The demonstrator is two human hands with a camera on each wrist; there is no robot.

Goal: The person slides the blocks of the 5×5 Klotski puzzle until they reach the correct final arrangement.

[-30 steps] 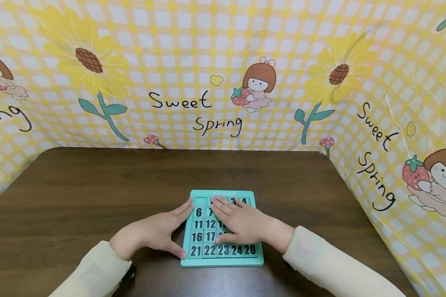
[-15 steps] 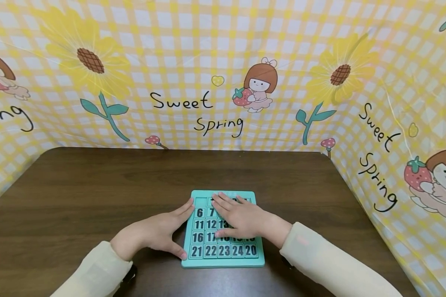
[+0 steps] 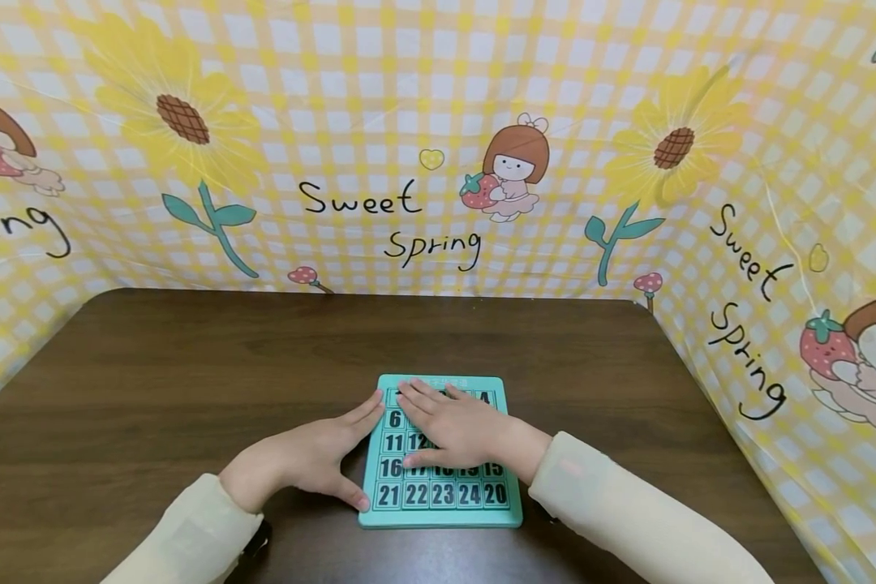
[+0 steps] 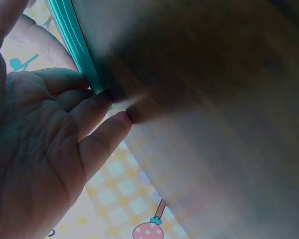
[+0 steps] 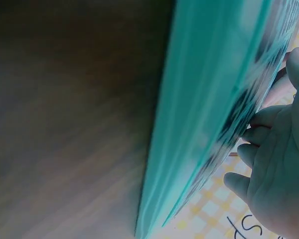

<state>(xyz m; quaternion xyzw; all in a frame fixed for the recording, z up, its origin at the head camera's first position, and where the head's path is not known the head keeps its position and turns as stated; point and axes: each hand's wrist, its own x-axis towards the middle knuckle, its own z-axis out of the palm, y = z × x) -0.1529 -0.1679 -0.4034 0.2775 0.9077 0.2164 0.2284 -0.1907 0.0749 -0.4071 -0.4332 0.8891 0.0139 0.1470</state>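
A turquoise number slide puzzle (image 3: 438, 520) lies flat on the table, its rows of square tiles printed with black numbers. Thumb and fingers of my left hand (image 3: 310, 454) spread along its left edge, the fingers near the upper corner and the thumb at the lower one. In the left wrist view, fingertips touch the puzzle's side wall (image 4: 75, 45). My right hand (image 3: 458, 434) rests over the tiles with its fingers extended, fingertips on the top row near the left corner. It hides much of the middle and part of the top row. The bottom row reads 21, 22, 23, 24, 20.
The dark brown wooden table (image 3: 263, 341) extends around the puzzle. A yellow checked cloth (image 3: 365, 97) with flowers and cartoon figures hangs behind it and along both sides.
My right hand has slid slightly left across the puzzle. A top-row tile has moved left into the upper-left gap. My left hand keeps its place at the edge.
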